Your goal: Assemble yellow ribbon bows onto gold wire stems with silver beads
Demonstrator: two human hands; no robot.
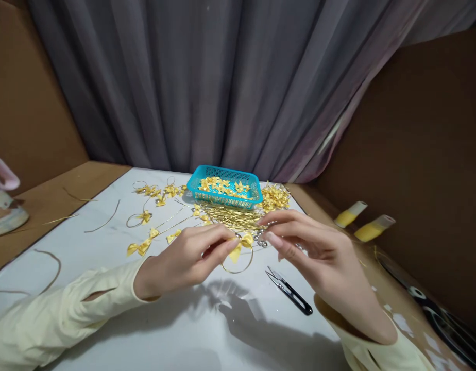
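Note:
Between thumb and fingers, my left hand [201, 255] pinches a yellow ribbon bow [245, 241] with a gold cord loop [241, 270] hanging below it. A small shiny part shows at the fingertips. My right hand [315, 245] hovers just to the right, thumb and fingers apart, with nothing visibly gripped. Small silver bells [262, 241] show beside its fingertips, partly hidden by the hand. Below that hand lies a pair of black-handled thread snips [290, 291], tips pointing up and left.
A blue basket [222, 200] of yellow bows stands at the back. Gold cords [234, 215] lie before it, with a bow heap [275, 197] to its right. More bows [143, 245] are scattered left. Two yellow thread spools [374, 228] and black scissors [423, 299] are right; a mug [6, 211] is left.

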